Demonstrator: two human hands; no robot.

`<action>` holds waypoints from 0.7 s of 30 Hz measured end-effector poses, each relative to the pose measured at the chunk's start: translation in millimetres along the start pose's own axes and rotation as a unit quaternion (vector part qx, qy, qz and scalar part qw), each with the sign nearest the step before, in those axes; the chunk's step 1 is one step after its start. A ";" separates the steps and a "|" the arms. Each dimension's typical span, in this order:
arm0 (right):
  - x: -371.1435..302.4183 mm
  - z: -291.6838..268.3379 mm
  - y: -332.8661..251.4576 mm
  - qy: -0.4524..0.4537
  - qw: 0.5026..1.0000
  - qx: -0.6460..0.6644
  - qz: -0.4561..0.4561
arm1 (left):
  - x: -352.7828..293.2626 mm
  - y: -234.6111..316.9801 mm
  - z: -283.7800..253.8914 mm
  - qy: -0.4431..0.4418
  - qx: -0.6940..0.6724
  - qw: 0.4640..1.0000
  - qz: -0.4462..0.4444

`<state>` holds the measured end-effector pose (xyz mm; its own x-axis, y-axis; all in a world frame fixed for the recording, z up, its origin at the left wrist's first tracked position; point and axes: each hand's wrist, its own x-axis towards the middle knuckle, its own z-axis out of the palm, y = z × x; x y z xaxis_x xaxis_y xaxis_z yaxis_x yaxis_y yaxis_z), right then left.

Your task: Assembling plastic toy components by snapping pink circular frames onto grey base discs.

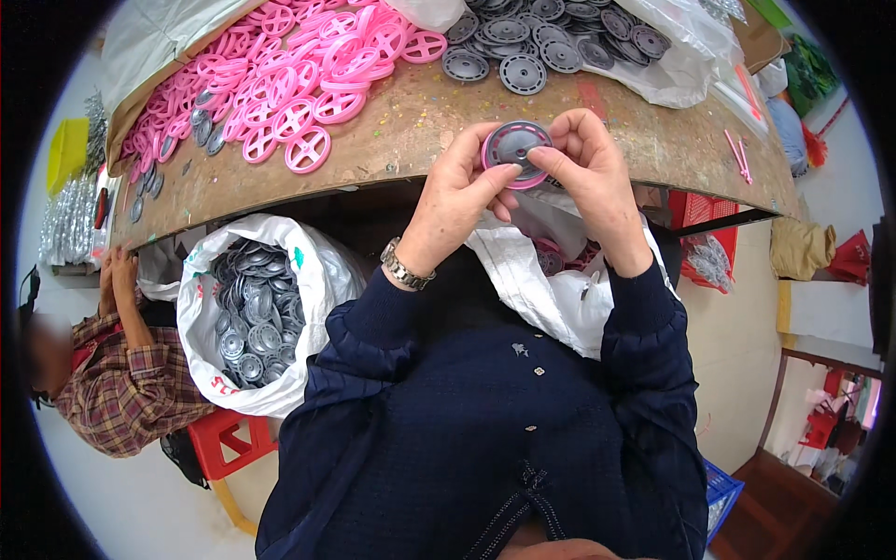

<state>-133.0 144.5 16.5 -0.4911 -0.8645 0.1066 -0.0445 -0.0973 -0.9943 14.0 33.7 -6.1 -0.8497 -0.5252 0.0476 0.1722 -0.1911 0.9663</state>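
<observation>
- The head view looked down from above the person's own chest, behind the left hand [450, 194] and the right hand [595, 175].
- It faced forward, past both hands to the surface [392, 140].
- It sat close: the dark jacket [485, 401] filled the near side of the hands.
- Its wide fisheye lens bent the surface's edge and reached floor [742, 373] right of the right hand.

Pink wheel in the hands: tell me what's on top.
A grey disc lies on the pink wheel, under the thumbs of the left hand and right hand. Pink shows at the rim and slots; the wheel's centre and underside are hidden.
</observation>
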 end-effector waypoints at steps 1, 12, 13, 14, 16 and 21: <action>-0.3 0.6 -2.1 0.001 1.000 -0.007 -0.005 | -0.4 0.4 1.5 0.000 0.000 1.000 -0.001; -13.4 0.7 -7.5 -0.032 0.997 -0.064 0.004 | -7.0 -3.8 3.2 -0.002 0.054 0.997 0.060; -14.9 1.3 -7.6 -0.026 0.998 -0.057 0.004 | -8.0 -2.7 4.5 -0.002 0.054 0.997 0.059; -16.5 2.2 -8.1 -0.026 0.998 -0.057 0.005 | -8.8 -0.7 6.0 -0.004 0.042 0.997 0.065; -19.7 4.7 -9.3 -0.007 0.997 -0.083 -0.004 | -10.1 -0.7 7.2 -0.007 0.030 0.997 0.070; -27.2 13.8 -4.5 0.034 0.992 -0.120 -0.035 | -12.6 -1.8 10.3 0.052 0.193 0.967 0.159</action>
<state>-107.4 161.6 18.2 -0.5362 -0.8240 0.1830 -0.2819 -0.0296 -0.9590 19.3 49.2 -5.7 -0.7261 -0.5907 0.3519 0.2008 0.3073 0.9302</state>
